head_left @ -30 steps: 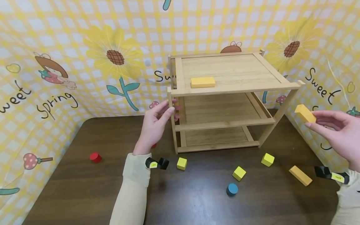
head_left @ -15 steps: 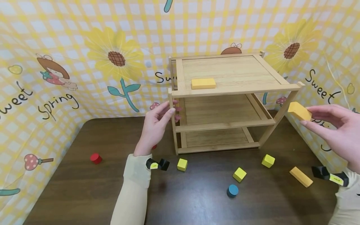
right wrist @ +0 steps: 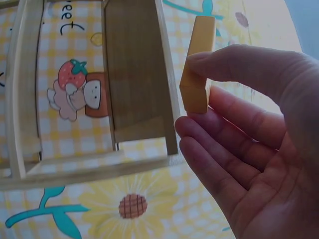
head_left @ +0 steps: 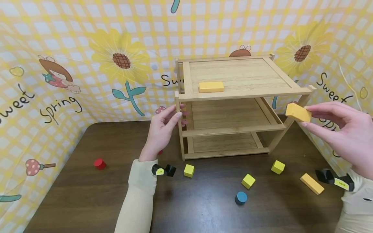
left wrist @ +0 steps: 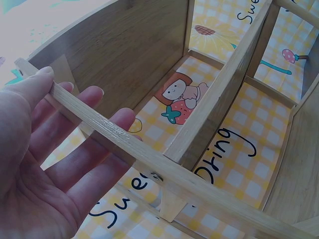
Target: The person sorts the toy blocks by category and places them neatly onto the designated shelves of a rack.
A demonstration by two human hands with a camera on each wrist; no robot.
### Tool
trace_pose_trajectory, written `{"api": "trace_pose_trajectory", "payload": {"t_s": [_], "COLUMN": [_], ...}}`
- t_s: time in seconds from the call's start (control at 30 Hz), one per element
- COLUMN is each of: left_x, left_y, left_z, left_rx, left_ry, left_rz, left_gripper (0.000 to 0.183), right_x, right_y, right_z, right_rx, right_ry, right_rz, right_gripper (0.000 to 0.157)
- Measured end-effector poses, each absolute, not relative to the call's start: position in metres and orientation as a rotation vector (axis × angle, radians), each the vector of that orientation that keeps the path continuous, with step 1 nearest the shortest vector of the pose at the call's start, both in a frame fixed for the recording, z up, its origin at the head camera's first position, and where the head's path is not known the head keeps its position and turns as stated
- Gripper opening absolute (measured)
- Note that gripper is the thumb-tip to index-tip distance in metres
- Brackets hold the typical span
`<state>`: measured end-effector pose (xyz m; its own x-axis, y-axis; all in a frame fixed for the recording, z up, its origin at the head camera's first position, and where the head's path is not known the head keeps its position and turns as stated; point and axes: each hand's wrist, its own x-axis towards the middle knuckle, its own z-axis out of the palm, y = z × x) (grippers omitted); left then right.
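Note:
A three-tier wooden shelf (head_left: 247, 72) stands at the back of the table. My left hand (head_left: 158, 134) holds its front left post, the thumb on the near side and the fingers behind, as the left wrist view shows. My right hand (head_left: 341, 129) pinches an orange-yellow rectangular block (head_left: 298, 112) between thumb and fingers, in the air by the shelf's front right post. In the right wrist view, this block stands apart from the shelf. A similar yellow block (head_left: 211, 87) lies on the top tier, near its front left corner.
Several yellow cubes (head_left: 248, 181) and a blue cylinder (head_left: 241, 197) lie in front of the shelf. Another orange block (head_left: 311, 183) is at the right, and a red cylinder (head_left: 99, 164) at the left. A second red piece (head_left: 160, 151) is mostly hidden behind my left wrist.
My right hand has moved left and slightly up with the block, closer to the shelf's right post, turning the block a little. My left hand stays on the post.

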<state>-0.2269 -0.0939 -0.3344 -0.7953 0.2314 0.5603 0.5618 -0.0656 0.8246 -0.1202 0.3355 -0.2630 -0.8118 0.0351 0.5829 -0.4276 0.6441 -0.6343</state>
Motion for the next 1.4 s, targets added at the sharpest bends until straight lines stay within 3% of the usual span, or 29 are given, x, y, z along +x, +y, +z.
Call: {"api": "trace_pose_trajectory", "payload": {"t_s": [0.9,1.4], "left_x": [-0.229,-0.228], "left_y": [-0.093,-0.094], "left_z": [-0.336,-0.336], "left_rx": [-0.888,-0.862], "left_ry": [-1.917,-1.953], "left_rz": [-1.96,-1.938], "left_gripper": [0.032,0.032], "right_x": [-0.136,-0.153], "right_y": [0.294,0.279], "right_z": [-0.233,-0.215], "right_rx": [0.596,0.584], "right_ry": [-2.257,-2.325], "right_rz": [1.012,0.909], "right_gripper": [0.046,0.042]}}
